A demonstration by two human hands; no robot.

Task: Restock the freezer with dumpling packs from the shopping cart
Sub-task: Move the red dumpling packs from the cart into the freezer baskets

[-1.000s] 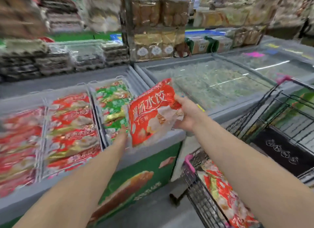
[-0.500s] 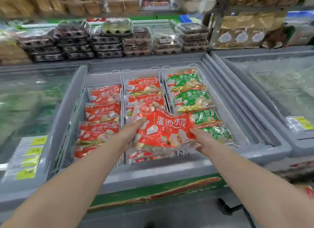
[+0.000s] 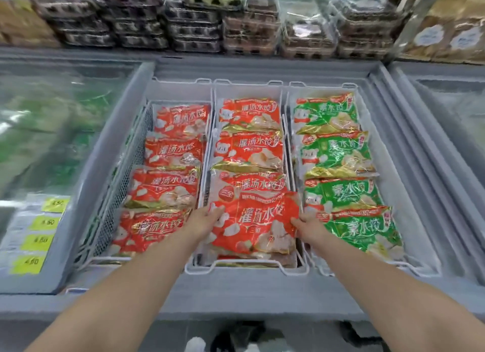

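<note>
A red dumpling pack point(image 3: 256, 221) lies at the near end of the middle wire basket point(image 3: 246, 270) in the open freezer point(image 3: 236, 291). My left hand point(image 3: 203, 220) grips its left edge. My right hand point(image 3: 308, 227) grips its right edge. Beneath and behind it lie more red packs point(image 3: 249, 152). The left basket point(image 3: 110, 215) holds several red packs point(image 3: 168, 186). The right basket point(image 3: 378, 269) holds several green packs point(image 3: 341, 154). The shopping cart is out of view.
Closed glass lids cover the neighbouring freezer sections at the left point(image 3: 52, 120) and right point(image 3: 451, 110). Yellow price tags point(image 3: 39, 236) sit on the left lid. Stacked egg cartons point(image 3: 194, 20) and bagged goods point(image 3: 446, 23) line the shelf behind the freezer.
Both hands carried the red pack from beside the cart over the freezer and lowered it onto the near end of the middle basket. My view turned left from the cart to face the freezer.
</note>
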